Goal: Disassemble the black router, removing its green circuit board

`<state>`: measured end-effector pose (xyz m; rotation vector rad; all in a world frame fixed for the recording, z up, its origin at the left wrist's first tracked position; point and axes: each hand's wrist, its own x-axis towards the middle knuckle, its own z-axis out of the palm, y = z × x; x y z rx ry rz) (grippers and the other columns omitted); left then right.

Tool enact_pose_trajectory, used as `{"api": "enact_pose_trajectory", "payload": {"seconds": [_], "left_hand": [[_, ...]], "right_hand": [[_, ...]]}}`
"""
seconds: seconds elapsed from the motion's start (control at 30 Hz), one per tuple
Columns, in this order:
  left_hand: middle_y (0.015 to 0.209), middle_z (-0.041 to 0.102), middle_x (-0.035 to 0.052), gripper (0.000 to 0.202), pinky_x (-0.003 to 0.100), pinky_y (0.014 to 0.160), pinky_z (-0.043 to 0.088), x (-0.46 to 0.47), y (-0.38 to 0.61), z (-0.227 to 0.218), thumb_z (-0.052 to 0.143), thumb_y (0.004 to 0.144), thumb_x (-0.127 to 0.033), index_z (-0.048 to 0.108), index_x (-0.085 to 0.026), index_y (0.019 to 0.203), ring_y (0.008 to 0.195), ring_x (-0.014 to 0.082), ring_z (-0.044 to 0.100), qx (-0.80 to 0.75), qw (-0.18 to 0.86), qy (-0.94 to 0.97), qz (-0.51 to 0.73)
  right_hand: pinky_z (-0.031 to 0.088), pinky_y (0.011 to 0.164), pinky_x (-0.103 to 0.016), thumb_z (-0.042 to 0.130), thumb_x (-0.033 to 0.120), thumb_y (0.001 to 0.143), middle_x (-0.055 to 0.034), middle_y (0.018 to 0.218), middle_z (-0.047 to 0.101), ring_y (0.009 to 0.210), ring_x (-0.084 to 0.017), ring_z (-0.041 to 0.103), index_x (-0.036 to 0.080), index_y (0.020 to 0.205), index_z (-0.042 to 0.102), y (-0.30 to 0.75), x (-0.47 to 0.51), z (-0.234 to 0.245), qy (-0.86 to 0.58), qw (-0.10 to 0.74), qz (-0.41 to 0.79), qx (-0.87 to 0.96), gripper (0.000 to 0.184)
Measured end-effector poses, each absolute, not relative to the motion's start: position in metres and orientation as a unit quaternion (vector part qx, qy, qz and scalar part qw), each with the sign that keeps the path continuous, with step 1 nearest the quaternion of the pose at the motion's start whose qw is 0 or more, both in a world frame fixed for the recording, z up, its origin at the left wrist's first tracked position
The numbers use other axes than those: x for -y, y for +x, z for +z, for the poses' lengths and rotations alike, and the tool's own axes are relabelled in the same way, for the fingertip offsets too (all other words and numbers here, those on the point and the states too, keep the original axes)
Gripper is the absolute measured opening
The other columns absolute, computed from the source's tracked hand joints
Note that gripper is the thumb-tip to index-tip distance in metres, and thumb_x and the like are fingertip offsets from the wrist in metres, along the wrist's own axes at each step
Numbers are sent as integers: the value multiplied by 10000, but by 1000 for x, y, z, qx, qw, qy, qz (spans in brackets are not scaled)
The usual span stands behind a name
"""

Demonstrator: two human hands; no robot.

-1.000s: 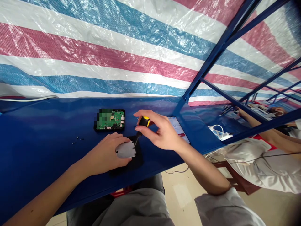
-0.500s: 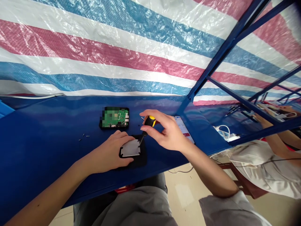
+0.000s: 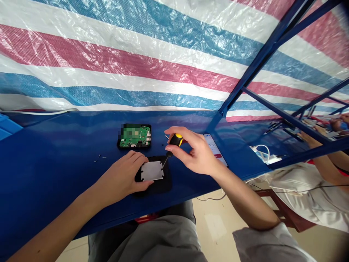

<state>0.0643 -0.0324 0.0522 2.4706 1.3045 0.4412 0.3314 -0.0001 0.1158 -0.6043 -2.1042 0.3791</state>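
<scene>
A black device case with a grey metal plate in it lies near the front edge of the blue table. My left hand curls around the case's left side and holds it down. My right hand pinches a small screwdriver with a yellow and black handle; its tip rests at the plate's right edge. A green circuit board in a black shell lies just behind.
A phone with a lit screen lies under my right wrist. Tiny screws lie left of the case. A striped tarp hangs behind the table. Right of a blue frame post, another person's arm and a white cable show.
The view has drifted slightly left. Both hands keep their grips; the screwdriver stays on the plate's right edge and the plate now lies flatter in the case.
</scene>
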Motion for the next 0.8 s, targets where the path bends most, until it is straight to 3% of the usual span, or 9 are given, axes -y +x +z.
{"api": "enact_pose_trajectory", "payload": {"seconds": [0.13, 0.27, 0.43, 0.63, 0.8], "left_hand": [[1099, 716, 62, 408, 402, 832, 541, 30, 64, 46, 717, 875, -571, 639, -238, 1098, 1028, 298, 669, -473, 190, 841, 182], [1145, 710, 62, 472, 392, 817, 542, 28, 61, 40, 725, 869, -627, 657, -250, 1145, 1015, 285, 690, -482, 216, 826, 198], [1156, 727, 64, 485, 418, 882, 571, 29, 60, 44, 759, 843, -629, 681, -253, 1139, 1051, 295, 707, -490, 231, 814, 210], [1284, 753, 99, 514, 501, 1059, 580, 32, 66, 52, 819, 799, -614, 711, -248, 1142, 1207, 337, 707, -495, 228, 804, 236], [1279, 773, 105, 519, 534, 1111, 568, 31, 64, 45, 810, 847, -630, 720, -234, 1171, 1270, 351, 670, -467, 188, 818, 278]], "right_hand": [[661, 819, -263, 705, 266, 1062, -94, 1269, 794, 1032, -177, 799, 195, 1302, 655, 332, 1, 117, -239, 444, 156, 849, 255], [664, 809, -266, 701, 256, 1063, -90, 1267, 794, 1018, -175, 799, 204, 1304, 651, 331, 1, 118, -241, 442, 161, 849, 252], [675, 813, -291, 687, 297, 1071, -90, 1247, 798, 988, -184, 799, 214, 1310, 658, 331, 0, 117, -248, 439, 151, 850, 255], [677, 790, -300, 677, 322, 1078, -87, 1232, 798, 934, -177, 794, 221, 1309, 658, 331, 0, 118, -252, 439, 151, 849, 253], [681, 811, -305, 678, 339, 1078, -82, 1235, 797, 951, -181, 794, 229, 1307, 660, 331, 1, 118, -260, 439, 150, 847, 255]]}}
